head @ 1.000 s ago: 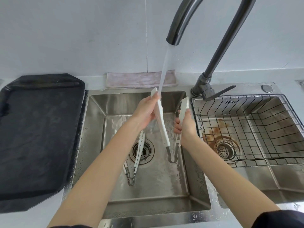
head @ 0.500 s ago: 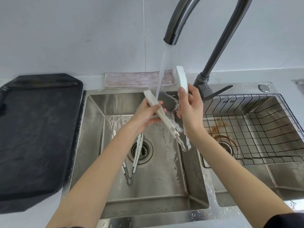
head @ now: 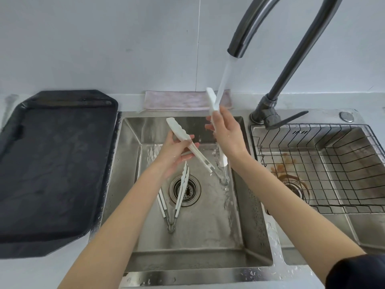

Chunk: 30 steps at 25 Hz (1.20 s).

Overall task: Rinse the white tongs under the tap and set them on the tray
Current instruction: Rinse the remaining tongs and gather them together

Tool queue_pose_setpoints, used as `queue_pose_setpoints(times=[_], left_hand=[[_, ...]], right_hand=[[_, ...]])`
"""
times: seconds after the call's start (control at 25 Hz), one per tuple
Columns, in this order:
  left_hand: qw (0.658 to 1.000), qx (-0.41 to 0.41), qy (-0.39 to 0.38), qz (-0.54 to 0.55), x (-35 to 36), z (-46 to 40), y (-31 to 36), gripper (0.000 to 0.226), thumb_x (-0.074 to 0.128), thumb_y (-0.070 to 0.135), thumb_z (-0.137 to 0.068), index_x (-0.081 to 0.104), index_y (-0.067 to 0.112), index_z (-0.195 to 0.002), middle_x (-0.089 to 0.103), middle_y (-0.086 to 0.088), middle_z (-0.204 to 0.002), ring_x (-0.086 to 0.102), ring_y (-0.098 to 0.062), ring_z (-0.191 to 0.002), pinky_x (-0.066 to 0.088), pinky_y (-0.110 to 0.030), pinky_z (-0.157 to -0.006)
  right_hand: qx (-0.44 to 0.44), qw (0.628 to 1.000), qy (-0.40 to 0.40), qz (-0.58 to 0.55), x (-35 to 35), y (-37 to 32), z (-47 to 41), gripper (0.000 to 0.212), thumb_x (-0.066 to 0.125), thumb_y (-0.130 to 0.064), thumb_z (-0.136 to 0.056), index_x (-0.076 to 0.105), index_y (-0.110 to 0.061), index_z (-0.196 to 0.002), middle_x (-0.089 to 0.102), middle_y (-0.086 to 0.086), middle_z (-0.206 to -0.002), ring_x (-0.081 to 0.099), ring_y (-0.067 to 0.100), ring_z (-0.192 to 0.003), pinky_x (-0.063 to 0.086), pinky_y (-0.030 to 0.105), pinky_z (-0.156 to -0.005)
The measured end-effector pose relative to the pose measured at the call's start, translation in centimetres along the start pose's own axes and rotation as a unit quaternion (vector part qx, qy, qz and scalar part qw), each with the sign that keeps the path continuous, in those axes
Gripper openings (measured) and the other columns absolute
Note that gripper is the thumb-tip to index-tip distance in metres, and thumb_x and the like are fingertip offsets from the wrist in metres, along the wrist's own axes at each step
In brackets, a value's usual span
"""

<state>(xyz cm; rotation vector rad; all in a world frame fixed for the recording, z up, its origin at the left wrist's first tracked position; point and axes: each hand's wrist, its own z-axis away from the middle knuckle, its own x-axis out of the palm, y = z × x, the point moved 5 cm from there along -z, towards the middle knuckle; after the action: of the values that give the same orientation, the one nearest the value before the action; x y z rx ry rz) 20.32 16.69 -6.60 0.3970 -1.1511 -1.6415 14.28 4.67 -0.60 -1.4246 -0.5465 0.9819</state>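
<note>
- Under the tap (head: 277, 38), over the left basin (head: 133, 155): white tongs (head: 188, 143) spread wide, hinge low.
- Left hand (head: 177, 153) closed on one arm; right hand (head: 227, 132) closed on the other, in the stream.
- Light, stiff and wet, so likely slippery; best held mid-arm.
- Black tray (head: 52, 163) left of the basin lies bare; basin rim between. Second tongs (head: 179, 195) lie by the drain.

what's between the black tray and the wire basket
In the head view, the steel sink basin lies between the black tray and wire basket, with both hands rinsing white tongs there.
</note>
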Motion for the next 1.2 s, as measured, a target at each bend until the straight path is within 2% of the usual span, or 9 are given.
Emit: queue_pose_setpoints(times=[0.08,0.2,0.4,0.52,0.6,0.8,0.88,1.12,1.2], left_hand=[[0.999,0.013,0.018,-0.03,-1.3,0.4,-0.1,0.049,0.049,-0.001,-0.091,0.033,0.013,-0.134,0.06,0.001,-0.103,0.066,-0.015,-0.084,0.059,-0.028,-0.069],[0.996,0.009,0.055,-0.063,-3.7,1.0,-1.1,0.046,0.055,0.006,-0.089,0.038,0.009,-0.131,0.062,0.001,-0.106,0.065,-0.017,-0.086,0.057,-0.031,-0.076],[0.988,-0.027,0.102,-0.114,-7.0,2.6,-4.3,0.033,0.058,0.006,-0.088,0.039,0.015,-0.114,0.059,-0.004,-0.105,0.064,-0.014,-0.077,0.057,-0.021,-0.06],[0.975,-0.075,0.141,-0.153,-9.7,2.9,-7.0,0.037,0.056,0.005,-0.089,0.039,0.011,-0.12,0.058,-0.012,-0.112,0.064,-0.025,-0.092,0.056,-0.035,-0.077],[0.964,-0.102,0.157,-0.188,-11.2,3.0,-8.6,0.039,0.054,0.005,-0.089,0.039,0.012,-0.124,0.058,-0.015,-0.117,0.062,-0.03,-0.101,0.053,-0.045,-0.088],[0.936,-0.156,0.168,-0.266,-13.3,3.1,-11.7,0.047,0.052,0.004,-0.087,0.036,0.015,-0.13,0.06,-0.01,-0.109,0.062,-0.029,-0.101,0.052,-0.044,-0.091],[0.929,-0.167,0.173,-0.282,-13.9,3.0,-12.5,0.047,0.051,0.004,-0.088,0.036,0.014,-0.132,0.059,-0.009,-0.104,0.063,-0.028,-0.096,0.054,-0.042,-0.087],[0.912,-0.188,0.17,-0.324,-14.6,1.6,-14.5,0.045,0.049,0.004,-0.089,0.039,0.012,-0.132,0.054,-0.001,-0.09,0.057,-0.024,-0.09,0.053,-0.043,-0.089],[0.907,-0.194,0.171,-0.333,-14.7,1.1,-14.9,0.045,0.049,0.006,-0.089,0.039,0.011,-0.132,0.056,-0.003,-0.097,0.059,-0.027,-0.093,0.052,-0.046,-0.089]], right_hand=[[0.033,0.999,-0.016,-0.002,0.3,1.1,0.0,0.038,0.032,-0.033,-0.099,0.051,-0.018,-0.128,0.063,-0.003,-0.104,0.064,0.005,-0.08,0.052,0.032,-0.086],[0.107,0.993,-0.04,-0.004,1.3,3.7,0.5,0.034,0.031,-0.033,-0.099,0.051,-0.02,-0.124,0.064,0.007,-0.11,0.067,0.021,-0.094,0.052,0.045,-0.093],[0.23,0.967,-0.112,0.012,4.5,9.0,2.8,0.022,0.041,-0.019,-0.097,0.047,-0.014,-0.117,0.059,0.0,-0.094,0.062,0.019,-0.094,0.052,0.039,-0.095],[0.297,0.943,-0.146,0.018,6.4,11.8,4.3,0.028,0.04,-0.016,-0.098,0.047,-0.009,-0.125,0.058,0.011,-0.107,0.058,0.019,-0.093,0.054,0.027,-0.08],[0.335,0.928,-0.162,0.018,7.5,13.6,5.2,0.032,0.039,-0.014,-0.098,0.044,-0.005,-0.129,0.054,0.013,-0.106,0.057,0.021,-0.094,0.053,0.032,-0.088],[0.381,0.897,-0.201,0.1,9.9,18.0,6.1,0.041,0.036,-0.016,-0.097,0.041,0.0,-0.134,0.062,0.02,-0.117,0.062,0.033,-0.106,0.049,0.049,-0.098],[0.39,0.891,-0.201,0.114,10.5,18.7,6.1,0.038,0.035,-0.011,-0.097,0.046,0.008,-0.128,0.06,0.023,-0.11,0.06,0.036,-0.108,0.046,0.052,-0.099],[0.402,0.878,-0.196,0.172,11.6,20.7,5.5,0.034,0.035,-0.011,-0.097,0.048,0.005,-0.124,0.058,0.024,-0.126,0.056,0.038,-0.116,0.046,0.047,-0.1],[0.396,0.876,-0.194,0.197,11.6,21.2,5.2,0.034,0.038,-0.014,-0.097,0.048,0.002,-0.124,0.058,0.021,-0.125,0.057,0.036,-0.115,0.048,0.045,-0.099]])
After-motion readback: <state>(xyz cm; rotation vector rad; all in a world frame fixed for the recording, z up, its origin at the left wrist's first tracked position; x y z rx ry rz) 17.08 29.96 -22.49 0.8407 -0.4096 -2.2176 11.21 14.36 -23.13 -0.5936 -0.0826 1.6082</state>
